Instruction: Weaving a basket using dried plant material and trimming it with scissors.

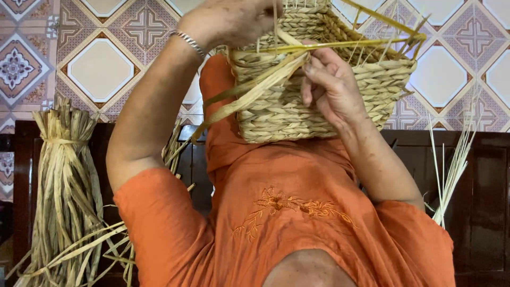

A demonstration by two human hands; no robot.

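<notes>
A woven straw basket (273, 109) sits at the top centre, above my orange shirt (287, 212). My left hand (228, 21), with a silver bracelet on the wrist, grips the basket's near-left rim. My right hand (329, 85) rests against the basket's side and pinches a flat, pale straw strand (249, 95), which runs down to the left from my fingers. Thin yellow-green stakes (382, 32) stick out of the rim on the right. The basket's far side is cut off by the top of the frame.
A tied bundle of dried straw (66, 186) lies at the left with loose strands fanning out below it. A few thin pale reeds (451, 170) stand at the right. Dark wooden furniture (478, 175) crosses behind me, and a patterned tile floor (101, 69) lies beyond.
</notes>
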